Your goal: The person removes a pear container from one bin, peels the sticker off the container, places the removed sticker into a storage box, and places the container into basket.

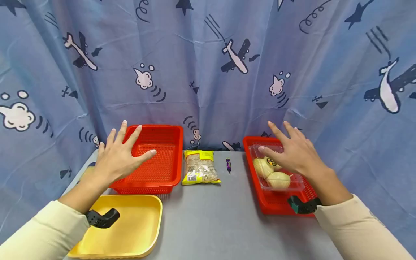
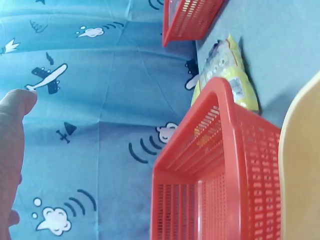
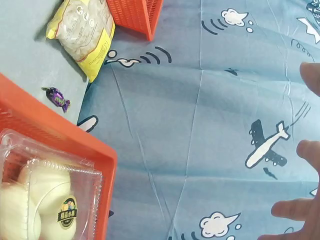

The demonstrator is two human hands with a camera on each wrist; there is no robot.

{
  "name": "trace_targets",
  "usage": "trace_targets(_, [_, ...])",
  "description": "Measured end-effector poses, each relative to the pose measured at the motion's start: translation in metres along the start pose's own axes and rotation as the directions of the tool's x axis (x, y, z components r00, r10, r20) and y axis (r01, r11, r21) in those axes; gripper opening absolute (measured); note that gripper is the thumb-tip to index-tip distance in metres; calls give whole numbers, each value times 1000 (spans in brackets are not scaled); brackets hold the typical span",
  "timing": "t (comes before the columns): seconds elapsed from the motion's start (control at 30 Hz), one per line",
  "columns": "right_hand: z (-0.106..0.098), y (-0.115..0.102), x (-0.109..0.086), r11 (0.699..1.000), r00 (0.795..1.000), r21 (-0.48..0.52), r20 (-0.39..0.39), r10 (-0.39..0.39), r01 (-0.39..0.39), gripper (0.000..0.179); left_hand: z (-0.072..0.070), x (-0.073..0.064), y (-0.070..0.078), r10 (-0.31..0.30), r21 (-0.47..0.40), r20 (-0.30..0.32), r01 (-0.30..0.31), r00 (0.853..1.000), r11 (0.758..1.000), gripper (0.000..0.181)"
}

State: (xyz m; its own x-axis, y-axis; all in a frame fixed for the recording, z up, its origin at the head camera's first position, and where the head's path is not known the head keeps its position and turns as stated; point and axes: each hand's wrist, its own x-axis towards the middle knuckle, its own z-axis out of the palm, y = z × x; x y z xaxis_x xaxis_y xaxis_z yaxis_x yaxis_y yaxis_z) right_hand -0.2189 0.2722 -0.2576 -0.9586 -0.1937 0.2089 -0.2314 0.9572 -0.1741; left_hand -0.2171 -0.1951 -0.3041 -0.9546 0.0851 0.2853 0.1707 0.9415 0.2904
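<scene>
My left hand (image 1: 113, 159) is held up with fingers spread, overlapping the left part of a red basket (image 1: 180, 159) in the head view; nothing is in it. My right hand (image 1: 295, 153), likewise spread and holding nothing, overlaps the right red basket (image 1: 248, 162). In that basket lies a clear plastic box (image 3: 90, 190) of pale round fruits (image 1: 278, 180), one bearing a dark label. Between the baskets are a yellow-edged clear bag (image 1: 201, 168) with pale contents and a small purple wrapped candy (image 1: 229, 165).
A shallow yellow tray (image 1: 130, 224) stands in front of the left basket, partly behind my left forearm. A blue patterned curtain (image 1: 208, 90) hangs along the back and sides of the grey table (image 1: 208, 224). Each wrist wears a black camera mount (image 1: 104, 218).
</scene>
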Motion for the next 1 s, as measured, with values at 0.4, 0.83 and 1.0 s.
trace_targets(0.4, [4,22,-6,997,1000,81,-29,7,-5,85,20,-2,20,53,-80,-68,-58,996,995,91])
trace_targets(0.83, [12,50,-11,973,988,212,-141,-62,92,75,37,-3,43,93,-160,-108,-110,990,981,92])
trace_targets(1.0, [15,60,-13,968,987,237,-153,-43,79,73,43,-5,51,90,-186,-106,-109,990,977,92])
